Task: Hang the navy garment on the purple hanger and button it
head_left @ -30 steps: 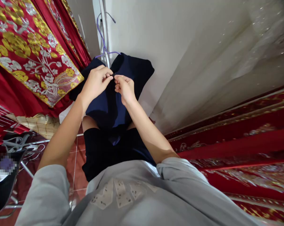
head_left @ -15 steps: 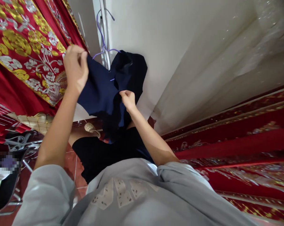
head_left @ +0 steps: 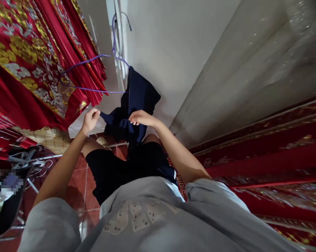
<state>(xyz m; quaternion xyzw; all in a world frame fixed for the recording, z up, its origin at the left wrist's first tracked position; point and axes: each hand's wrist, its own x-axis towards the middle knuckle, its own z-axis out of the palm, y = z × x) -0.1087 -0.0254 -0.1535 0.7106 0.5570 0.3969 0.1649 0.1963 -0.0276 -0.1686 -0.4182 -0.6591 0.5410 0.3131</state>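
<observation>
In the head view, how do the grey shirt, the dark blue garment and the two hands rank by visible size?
1. Grey shirt
2. Dark blue garment
3. Left hand and right hand: too alike to rank

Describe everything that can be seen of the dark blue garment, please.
The dark blue garment looks like plain, soft cloth, almost black in shadow. It hangs lopsided from one side of a purple hanger, whose other side is bare, before a pale wall. A straight edge runs down its front; below, it bunches into folds. The left hand pinches cloth drawn out sideways. The right hand is at the front edge; its grip is unclear.
</observation>
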